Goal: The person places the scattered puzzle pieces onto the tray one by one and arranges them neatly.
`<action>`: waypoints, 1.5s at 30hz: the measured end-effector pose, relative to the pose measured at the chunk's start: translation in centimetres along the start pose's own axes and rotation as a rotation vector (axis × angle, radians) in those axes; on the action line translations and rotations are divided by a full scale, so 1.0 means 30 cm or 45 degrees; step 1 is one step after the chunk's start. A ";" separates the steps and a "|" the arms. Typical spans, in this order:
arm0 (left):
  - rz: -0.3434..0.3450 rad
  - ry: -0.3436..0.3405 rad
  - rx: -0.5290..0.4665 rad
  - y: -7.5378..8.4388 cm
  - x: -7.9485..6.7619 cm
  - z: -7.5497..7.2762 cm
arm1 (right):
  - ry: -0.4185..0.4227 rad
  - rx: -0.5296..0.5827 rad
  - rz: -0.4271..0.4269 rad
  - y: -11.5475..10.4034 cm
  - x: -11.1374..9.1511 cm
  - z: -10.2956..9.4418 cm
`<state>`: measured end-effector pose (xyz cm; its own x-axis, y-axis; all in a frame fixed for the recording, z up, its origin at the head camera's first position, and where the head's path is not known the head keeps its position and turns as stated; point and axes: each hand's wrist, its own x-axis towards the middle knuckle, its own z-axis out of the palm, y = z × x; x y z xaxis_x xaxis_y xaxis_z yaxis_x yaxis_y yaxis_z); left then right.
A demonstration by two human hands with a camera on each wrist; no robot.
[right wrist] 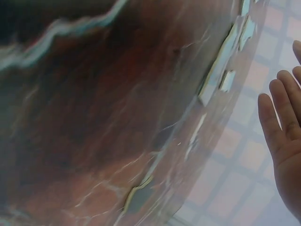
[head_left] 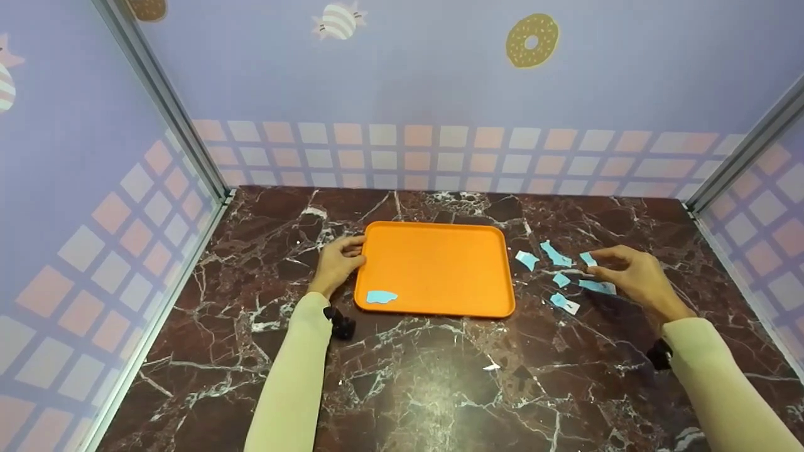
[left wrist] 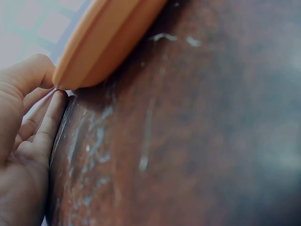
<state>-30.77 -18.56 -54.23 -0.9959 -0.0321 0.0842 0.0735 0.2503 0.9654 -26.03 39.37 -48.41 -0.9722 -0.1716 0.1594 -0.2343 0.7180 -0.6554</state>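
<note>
here's the left hand (head_left: 336, 262) gripping the orange tray (head_left: 436, 270) by its left edge, a blue scrap (head_left: 380, 296) in the near-left corner, while the right hand (head_left: 639, 281) seemingly pinches a small piece (head_left: 588, 259) beside loose scraps (head_left: 556, 256).

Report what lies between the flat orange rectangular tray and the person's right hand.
In the head view, irregular flat light-blue pieces lie on the dark marbled tabletop between the tray and right hand.
</note>
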 end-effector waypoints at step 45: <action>0.007 -0.008 -0.024 -0.003 0.000 -0.002 | -0.084 -0.226 0.013 0.146 -0.070 -0.004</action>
<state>-30.78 -18.64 -54.32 -0.9958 -0.0246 0.0880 0.0800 0.2318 0.9695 -25.01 42.97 -51.52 -0.9739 -0.2035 0.1009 -0.2261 0.8267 -0.5153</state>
